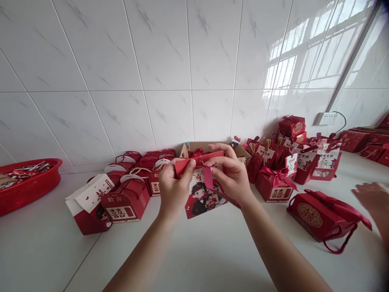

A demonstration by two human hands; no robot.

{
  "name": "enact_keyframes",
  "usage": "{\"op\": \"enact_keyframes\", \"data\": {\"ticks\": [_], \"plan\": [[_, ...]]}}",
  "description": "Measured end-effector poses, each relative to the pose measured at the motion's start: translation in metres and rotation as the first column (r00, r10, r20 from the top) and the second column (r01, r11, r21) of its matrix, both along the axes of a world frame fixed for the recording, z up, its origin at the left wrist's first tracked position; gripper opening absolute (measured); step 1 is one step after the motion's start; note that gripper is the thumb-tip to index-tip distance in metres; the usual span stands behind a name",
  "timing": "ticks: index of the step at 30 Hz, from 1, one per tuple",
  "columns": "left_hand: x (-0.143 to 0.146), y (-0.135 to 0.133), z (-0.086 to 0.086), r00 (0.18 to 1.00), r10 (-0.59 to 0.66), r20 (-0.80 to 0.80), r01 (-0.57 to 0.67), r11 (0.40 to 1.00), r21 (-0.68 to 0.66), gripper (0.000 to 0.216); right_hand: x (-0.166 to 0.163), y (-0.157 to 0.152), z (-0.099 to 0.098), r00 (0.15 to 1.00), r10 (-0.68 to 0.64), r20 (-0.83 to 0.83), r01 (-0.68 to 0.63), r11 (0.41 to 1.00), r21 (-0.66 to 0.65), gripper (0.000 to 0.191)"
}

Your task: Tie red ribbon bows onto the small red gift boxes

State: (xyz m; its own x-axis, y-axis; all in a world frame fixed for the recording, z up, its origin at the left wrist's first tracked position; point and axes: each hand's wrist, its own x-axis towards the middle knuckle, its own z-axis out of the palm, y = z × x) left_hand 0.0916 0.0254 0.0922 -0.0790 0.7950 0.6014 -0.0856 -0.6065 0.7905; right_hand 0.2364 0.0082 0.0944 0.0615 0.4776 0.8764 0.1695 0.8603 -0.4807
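Left hand [174, 182] pinches the top of 1 illustrated gift box [202, 205]; right hand [232, 172] closed on its other side, beside pink ribbon [208, 179]. Red basin [33, 192] far left.

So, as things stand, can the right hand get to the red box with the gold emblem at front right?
Probably yes, once the right hand releases the printed packet; nothing seems to block its way to the red box, though another person's hand is near it.

We see a smooth, paper-like held box [206, 202], satiny cloth bow [278, 177], glossy wall tiles [212, 48] (almost mirror-like) and shiny plastic basin [33, 193].
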Motion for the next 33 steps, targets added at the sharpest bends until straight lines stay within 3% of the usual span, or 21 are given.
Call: {"op": "enact_keyframes", "data": {"ticks": [6, 12, 18, 24, 28, 31, 33], "plan": [[-0.001, -0.005, 0.003, 0.999, 0.028, -0.043, -0.026, 0.999, 0.043, 0.023, 0.001, -0.001, 0.000, 0.998, -0.042, 0.038, 0.040, 0.998, 0.042, 0.010], [0.000, -0.008, 0.005, 0.998, -0.059, -0.034, 0.059, 0.998, 0.013, 0.023, 0.001, -0.004, 0.002, 0.999, -0.031, 0.011, 0.031, 1.000, -0.001, 0.008], [0.000, -0.008, 0.006, 0.993, -0.115, 0.024, 0.116, 0.992, -0.057, 0.026, -0.001, -0.007, 0.005, 0.994, -0.066, 0.089, 0.063, 0.998, 0.031, 0.009], [0.003, -0.010, 0.006, 0.993, -0.117, 0.016, 0.117, 0.993, -0.028, 0.025, -0.001, 0.000, -0.001, 0.999, -0.041, 0.004, 0.041, 0.999, 0.015, 0.011], [0.005, -0.012, 0.005, 0.994, -0.104, -0.027, 0.104, 0.995, 0.009, 0.020, 0.000, 0.003, -0.002, 0.992, 0.045, -0.114, -0.060, 0.990, -0.128, 0.048], [0.006, -0.013, 0.005, 0.992, -0.018, -0.127, 0.025, 0.998, 0.058, 0.019, 0.000, 0.002, -0.001, 0.989, 0.078, -0.128, -0.114, 0.945, -0.305, 0.035], [0.007, -0.012, 0.005, 0.983, 0.040, -0.181, -0.023, 0.995, 0.095, 0.016, -0.001, 0.002, -0.001, 0.988, 0.050, -0.147, -0.099, 0.932, -0.348, 0.029]]}}
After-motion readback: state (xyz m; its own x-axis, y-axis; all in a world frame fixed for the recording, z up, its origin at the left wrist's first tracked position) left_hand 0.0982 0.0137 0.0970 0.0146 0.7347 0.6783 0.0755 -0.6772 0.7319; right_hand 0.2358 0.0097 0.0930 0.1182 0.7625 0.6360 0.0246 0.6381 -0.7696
